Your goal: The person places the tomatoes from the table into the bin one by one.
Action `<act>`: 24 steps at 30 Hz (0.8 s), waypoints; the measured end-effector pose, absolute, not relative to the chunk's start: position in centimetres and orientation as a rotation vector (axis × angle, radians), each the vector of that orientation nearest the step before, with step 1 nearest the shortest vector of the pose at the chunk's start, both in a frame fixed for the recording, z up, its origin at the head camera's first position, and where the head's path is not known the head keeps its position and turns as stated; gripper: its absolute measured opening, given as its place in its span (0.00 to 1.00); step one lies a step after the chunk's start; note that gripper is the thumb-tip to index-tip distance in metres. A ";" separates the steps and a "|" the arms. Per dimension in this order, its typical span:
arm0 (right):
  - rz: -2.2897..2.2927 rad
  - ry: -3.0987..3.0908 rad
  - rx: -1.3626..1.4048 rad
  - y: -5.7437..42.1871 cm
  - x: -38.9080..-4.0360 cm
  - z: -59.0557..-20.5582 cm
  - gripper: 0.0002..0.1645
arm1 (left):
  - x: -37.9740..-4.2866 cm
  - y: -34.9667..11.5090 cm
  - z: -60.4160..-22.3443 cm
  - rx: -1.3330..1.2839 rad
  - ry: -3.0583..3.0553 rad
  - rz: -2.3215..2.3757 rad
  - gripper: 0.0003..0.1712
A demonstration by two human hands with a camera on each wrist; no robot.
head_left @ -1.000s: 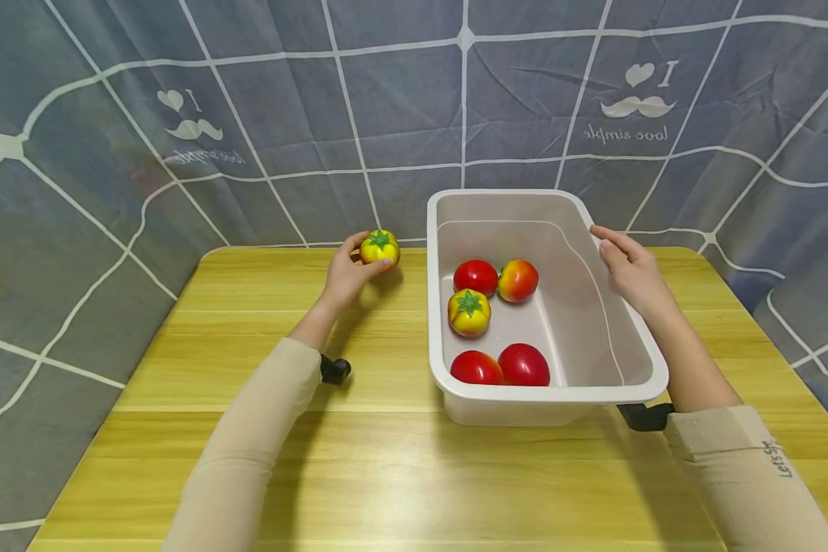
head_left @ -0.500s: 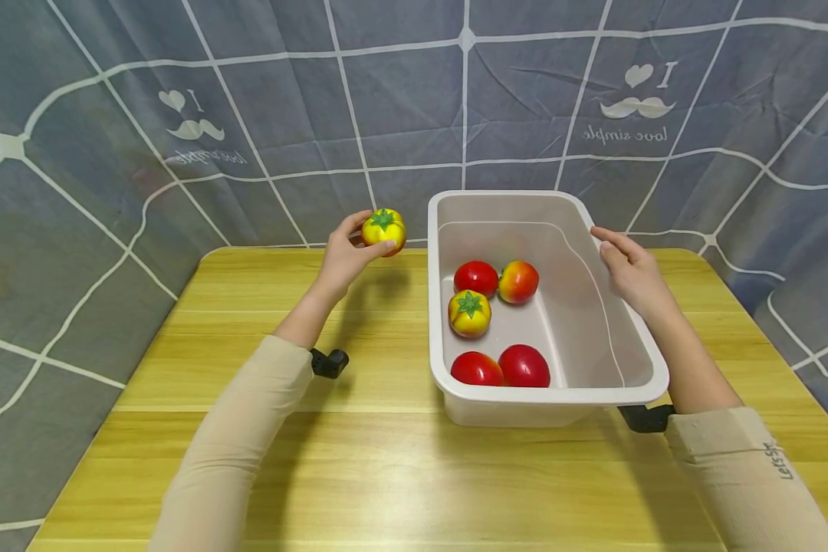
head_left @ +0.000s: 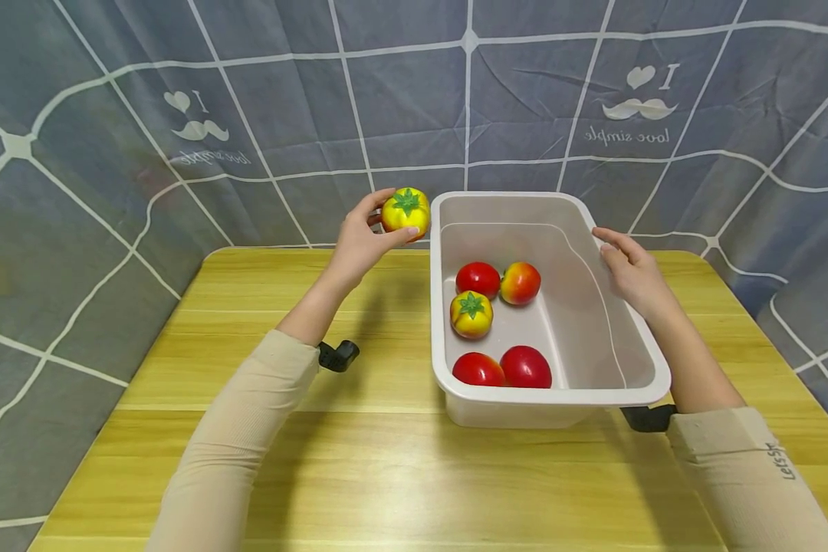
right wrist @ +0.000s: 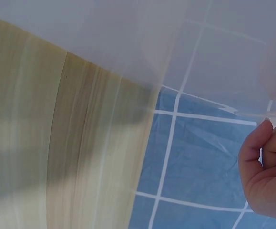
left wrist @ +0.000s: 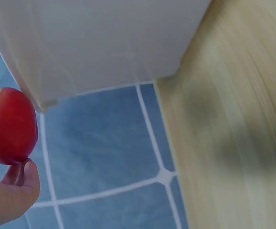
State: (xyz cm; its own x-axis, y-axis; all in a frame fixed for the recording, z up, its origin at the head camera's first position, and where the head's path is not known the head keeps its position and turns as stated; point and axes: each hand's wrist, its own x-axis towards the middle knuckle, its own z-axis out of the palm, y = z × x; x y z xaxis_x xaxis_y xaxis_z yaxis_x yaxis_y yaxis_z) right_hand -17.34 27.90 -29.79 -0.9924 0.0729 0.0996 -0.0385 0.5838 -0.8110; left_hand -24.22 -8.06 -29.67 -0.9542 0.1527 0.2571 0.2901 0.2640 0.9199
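My left hand holds a yellow-and-red persimmon with a green leafy top, raised beside the far left corner of a white plastic bin. In the left wrist view, the persimmon's red underside shows between thumb and fingers, close to the bin's rim. My right hand grips the bin's right rim, thumb inside and fingers partly hidden. In the bin lie a matching persimmon, a red-orange fruit and several red fruits, among them one at the back and one in front.
The bin stands on a light wooden table, right of its middle. A grey-blue curtain with white lines hangs behind the table and along both sides. A black wrist mount sticks out below the left sleeve.
My left hand has lifted the persimmon off the table's back edge and carried it up and right, toward the bin. The right hand and the bin have stayed in place.
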 end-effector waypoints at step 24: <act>1.429 -2.646 0.028 28.1 -17.7 -30.1 0.29 | -21.9 -2.3 -28.1 -0.811 -2.480 -1.736 0.36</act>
